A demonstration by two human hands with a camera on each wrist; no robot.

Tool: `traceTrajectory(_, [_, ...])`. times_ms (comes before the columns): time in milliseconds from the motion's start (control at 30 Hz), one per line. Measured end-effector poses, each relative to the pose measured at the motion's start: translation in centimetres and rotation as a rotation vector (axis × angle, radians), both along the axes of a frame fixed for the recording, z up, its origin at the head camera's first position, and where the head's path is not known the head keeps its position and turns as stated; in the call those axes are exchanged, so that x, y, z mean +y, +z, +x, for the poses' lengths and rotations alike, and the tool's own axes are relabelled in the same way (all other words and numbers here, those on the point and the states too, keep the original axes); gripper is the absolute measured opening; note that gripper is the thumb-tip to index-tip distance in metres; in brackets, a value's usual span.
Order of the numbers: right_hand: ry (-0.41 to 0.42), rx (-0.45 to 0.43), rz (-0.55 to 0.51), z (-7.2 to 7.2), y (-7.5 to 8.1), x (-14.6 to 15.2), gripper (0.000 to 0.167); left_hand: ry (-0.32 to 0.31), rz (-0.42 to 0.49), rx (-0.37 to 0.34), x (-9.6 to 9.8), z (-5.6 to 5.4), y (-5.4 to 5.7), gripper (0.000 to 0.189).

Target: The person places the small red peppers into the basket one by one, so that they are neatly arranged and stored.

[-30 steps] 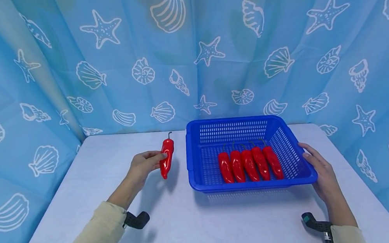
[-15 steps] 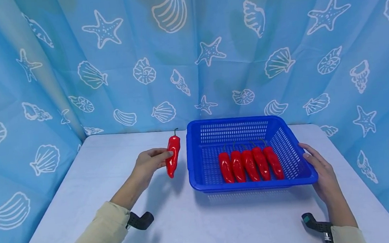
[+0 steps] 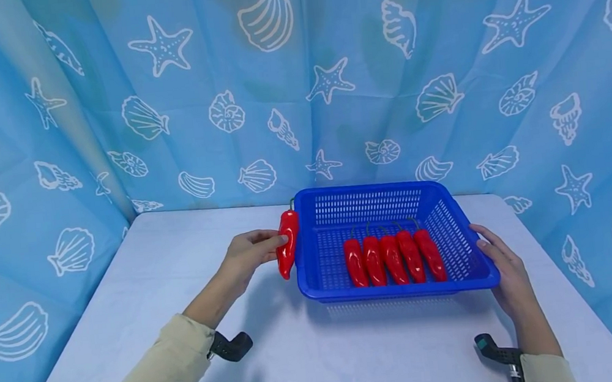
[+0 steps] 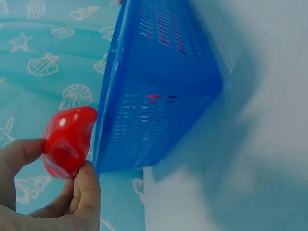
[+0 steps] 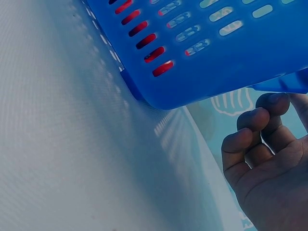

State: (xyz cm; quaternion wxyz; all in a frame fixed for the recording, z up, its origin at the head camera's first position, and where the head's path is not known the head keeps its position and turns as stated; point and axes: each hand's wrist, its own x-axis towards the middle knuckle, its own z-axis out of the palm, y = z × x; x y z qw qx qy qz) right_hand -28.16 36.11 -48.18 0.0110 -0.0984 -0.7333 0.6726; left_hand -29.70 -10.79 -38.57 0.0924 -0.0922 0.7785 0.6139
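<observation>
My left hand (image 3: 248,255) pinches a red pepper (image 3: 289,242) between thumb and fingers. The pepper hangs upright with its green stem up, just left of the blue plastic basket (image 3: 309,286). In the left wrist view, the lower end of the pepper (image 4: 67,139) is beside the basket's upper rim, and whether they touch cannot be told. My right hand (image 3: 507,273) holds the basket's right rim, fingers curled in below it in the right wrist view. Inside the basket, several red peppers (image 3: 392,259) lie side by side in a row, stems pointing away.
The basket stands on a white-covered table (image 3: 388,355), toward its back right. A blue curtain (image 3: 296,93) printed with shells and starfish hangs behind and along both sides. Black wrist cameras (image 3: 232,347) are strapped over beige sleeves (image 3: 157,371).
My left hand has carried the pepper steadily rightward, from over the table to beside the basket's left rim. The right hand and basket stay in place.
</observation>
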Motion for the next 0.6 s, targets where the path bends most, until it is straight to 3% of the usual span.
traceTrajectory(600, [0.002, 0.002, -0.032, -0.1, -0.2, 0.1, 0.057, -0.03, -0.001, -0.018, 2.5, -0.7, 0.6, 0.054])
